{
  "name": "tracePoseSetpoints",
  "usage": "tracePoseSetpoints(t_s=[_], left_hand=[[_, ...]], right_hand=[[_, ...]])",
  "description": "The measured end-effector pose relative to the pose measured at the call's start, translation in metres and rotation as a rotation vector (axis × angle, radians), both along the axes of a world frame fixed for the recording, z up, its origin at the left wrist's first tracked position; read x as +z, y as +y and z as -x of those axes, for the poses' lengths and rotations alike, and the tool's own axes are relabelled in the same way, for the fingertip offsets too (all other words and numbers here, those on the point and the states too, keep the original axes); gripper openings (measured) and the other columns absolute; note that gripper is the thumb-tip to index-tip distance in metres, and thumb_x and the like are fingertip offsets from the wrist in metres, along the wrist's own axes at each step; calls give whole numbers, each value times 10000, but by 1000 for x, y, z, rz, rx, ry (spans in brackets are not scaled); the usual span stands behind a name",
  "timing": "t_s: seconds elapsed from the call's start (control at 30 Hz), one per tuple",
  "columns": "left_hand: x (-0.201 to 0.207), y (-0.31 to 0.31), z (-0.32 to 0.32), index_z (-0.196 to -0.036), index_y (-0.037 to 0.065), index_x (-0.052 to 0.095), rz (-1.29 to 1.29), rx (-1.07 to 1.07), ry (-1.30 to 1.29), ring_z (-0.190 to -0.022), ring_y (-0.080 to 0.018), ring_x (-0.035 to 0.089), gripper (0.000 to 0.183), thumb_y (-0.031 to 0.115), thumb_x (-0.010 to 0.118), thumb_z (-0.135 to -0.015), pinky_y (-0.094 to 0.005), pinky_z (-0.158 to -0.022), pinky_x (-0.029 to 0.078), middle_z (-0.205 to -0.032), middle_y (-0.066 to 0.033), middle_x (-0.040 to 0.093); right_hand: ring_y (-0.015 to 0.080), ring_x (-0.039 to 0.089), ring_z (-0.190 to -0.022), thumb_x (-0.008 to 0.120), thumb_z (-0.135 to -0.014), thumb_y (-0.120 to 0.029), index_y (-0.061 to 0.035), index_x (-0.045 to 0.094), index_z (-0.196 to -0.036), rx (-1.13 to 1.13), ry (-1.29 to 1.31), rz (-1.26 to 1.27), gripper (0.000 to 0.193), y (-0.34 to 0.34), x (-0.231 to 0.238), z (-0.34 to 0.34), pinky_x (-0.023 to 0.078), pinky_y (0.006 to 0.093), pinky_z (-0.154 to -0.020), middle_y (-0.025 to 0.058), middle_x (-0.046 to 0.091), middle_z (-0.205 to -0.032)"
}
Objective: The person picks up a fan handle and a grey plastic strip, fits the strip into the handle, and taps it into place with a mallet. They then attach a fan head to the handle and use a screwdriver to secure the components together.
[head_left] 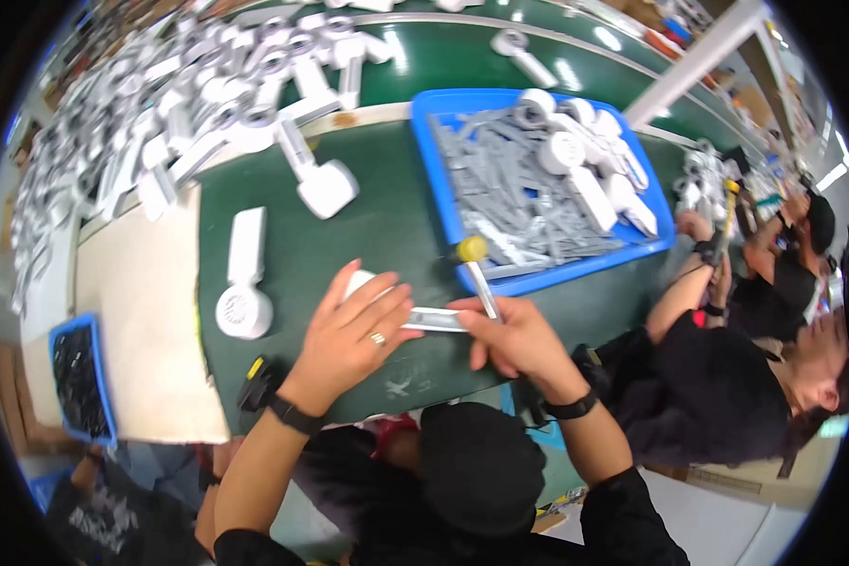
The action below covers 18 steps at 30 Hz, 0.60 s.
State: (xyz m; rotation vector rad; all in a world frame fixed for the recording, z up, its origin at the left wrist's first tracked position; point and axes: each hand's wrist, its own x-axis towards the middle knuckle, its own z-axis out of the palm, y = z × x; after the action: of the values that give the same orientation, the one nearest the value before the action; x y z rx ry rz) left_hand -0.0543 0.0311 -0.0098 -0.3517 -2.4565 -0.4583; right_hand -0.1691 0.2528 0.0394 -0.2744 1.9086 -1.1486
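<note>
My left hand (354, 332) lies flat over a white handheld fan part (363, 283) on the green table, pressing it down. A grey strip-shaped piece (434, 319) sticks out from under that hand toward my right hand. My right hand (511, 337) grips a screwdriver (478, 274) with a yellow knob on top, held upright with its tip at the grey piece. Both wrists wear black bands.
A blue tray (443, 203) holds grey strips and white fan parts just beyond my hands. One white fan (243, 283) lies to the left, and a large heap of white fans (189, 104) lies at the far left. A small blue bin (80, 377) of dark parts sits lower left. A person in black works at the right.
</note>
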Motion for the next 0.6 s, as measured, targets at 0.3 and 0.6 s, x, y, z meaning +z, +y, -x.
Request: tracePoseSetpoints(t_s=[0.3,0.6], left_hand=[[6,1,-14,-1119,6,687,15,24,-15,-1203,-373,658,407,121,866,-772,-651,-1096,456,-1207,-135,722],[26,23,2,-1159,92,718,102,-86,-102,-1084,-306,715,411,111,860,-775,-560,-1080,498,-1165,-122,736]], right_hand=[[42,414,-389,643,-1045,-292,1,647,-1348,-28,-180,249,422,-2,-18,1,301,235,-373,61,737,-740],[78,453,-387,636,-1037,-309,-33,664,-1301,-9,-166,305,383,3,-31,3,347,257,-375,79,726,-709]])
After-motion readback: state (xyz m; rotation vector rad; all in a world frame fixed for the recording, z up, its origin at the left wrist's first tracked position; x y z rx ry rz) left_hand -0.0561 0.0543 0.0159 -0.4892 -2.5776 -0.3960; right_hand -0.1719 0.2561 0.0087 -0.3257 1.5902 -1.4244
